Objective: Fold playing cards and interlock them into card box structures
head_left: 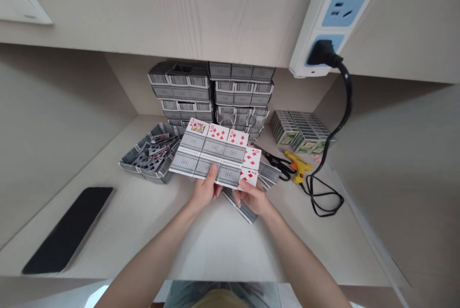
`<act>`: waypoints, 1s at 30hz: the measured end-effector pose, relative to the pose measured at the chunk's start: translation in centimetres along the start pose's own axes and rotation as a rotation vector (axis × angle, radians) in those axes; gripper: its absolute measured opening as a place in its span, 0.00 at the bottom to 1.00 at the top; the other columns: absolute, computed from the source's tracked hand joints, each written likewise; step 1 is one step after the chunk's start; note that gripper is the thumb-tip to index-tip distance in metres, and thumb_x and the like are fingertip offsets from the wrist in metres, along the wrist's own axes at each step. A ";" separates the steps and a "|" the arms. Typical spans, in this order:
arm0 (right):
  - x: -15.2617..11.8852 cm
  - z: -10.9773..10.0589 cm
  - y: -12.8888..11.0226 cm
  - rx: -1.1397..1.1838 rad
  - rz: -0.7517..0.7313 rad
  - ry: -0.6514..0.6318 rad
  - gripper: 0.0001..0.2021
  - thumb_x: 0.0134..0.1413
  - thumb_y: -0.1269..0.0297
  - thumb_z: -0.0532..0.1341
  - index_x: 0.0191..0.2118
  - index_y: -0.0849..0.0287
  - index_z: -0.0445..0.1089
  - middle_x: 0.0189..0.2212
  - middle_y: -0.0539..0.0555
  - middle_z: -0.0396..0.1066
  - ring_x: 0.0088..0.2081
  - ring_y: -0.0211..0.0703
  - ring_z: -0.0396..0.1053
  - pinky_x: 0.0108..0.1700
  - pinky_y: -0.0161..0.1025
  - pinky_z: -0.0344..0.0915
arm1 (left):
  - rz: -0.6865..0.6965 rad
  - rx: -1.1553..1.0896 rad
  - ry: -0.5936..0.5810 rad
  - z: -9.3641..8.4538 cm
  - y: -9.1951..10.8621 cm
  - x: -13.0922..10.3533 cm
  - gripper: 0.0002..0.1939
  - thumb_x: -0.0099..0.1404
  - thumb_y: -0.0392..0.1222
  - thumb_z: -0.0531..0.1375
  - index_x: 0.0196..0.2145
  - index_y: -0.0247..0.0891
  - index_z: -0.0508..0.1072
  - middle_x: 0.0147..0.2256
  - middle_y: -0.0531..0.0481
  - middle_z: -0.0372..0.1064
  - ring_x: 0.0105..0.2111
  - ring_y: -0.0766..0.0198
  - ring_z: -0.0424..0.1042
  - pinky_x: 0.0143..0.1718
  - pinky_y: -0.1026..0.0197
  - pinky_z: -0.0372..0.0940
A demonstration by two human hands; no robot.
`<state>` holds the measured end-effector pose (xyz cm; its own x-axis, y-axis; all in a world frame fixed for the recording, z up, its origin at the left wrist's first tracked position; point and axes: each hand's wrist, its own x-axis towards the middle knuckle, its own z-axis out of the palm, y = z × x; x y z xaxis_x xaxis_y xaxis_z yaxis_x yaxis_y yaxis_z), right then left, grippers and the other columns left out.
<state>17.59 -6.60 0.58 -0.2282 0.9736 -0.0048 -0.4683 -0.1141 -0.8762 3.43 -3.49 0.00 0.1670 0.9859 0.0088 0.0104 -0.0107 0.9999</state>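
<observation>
1. The left hand (204, 191) is clamping the card panel (215, 148) by its near edge, left of the glue gun (299, 164).
2. The right hand (253, 197) is pinching its near corner toward the glue gun.

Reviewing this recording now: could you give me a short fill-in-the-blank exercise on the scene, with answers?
1. On the card panel, the visible faces are all ____.
2. The hand touching the panel near the seven is the person's ____ hand.
3. The glue gun is mostly ____.
4. The tray with loose cards sits to the panel's ____ in the picture.

Missing words: diamonds; right; yellow; left.
</observation>
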 end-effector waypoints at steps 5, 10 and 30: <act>-0.4 0.3 -0.5 0.131 0.028 -0.084 0.15 0.37 0.58 0.64 0.34 0.59 0.66 0.23 0.50 0.66 0.25 0.39 0.64 0.26 0.37 0.66 | -0.018 -0.023 -0.029 -0.2 -0.3 0.1 0.31 0.60 0.61 0.42 0.09 0.37 0.55 0.08 0.55 0.50 0.09 0.72 0.53 0.12 0.67 0.49; -0.2 0.7 -0.4 0.097 0.014 -0.027 0.12 0.37 0.64 0.65 0.33 0.58 0.68 0.26 0.51 0.68 0.29 0.41 0.67 0.34 0.41 0.68 | -0.056 0.005 -0.046 -0.3 -0.6 0.2 0.29 0.59 0.61 0.43 0.13 0.37 0.58 0.09 0.56 0.52 0.10 0.72 0.54 0.13 0.67 0.50; 1.3 -3.2 -2.2 0.636 -0.128 0.388 0.07 0.42 0.77 0.63 0.27 0.58 0.67 0.23 0.45 0.67 0.23 0.28 0.63 0.24 0.26 0.66 | 0.197 1.060 0.167 -5.7 -1.5 2.6 0.29 0.54 0.41 0.57 0.53 0.30 0.58 0.49 0.36 0.62 0.49 0.52 0.62 0.49 0.55 0.57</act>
<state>21.08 -4.45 0.99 0.1234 0.9732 -0.1941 -0.9000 0.0274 -0.4350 -1.73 0.00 -1.38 0.1235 0.9605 0.2492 0.8561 -0.2302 0.4627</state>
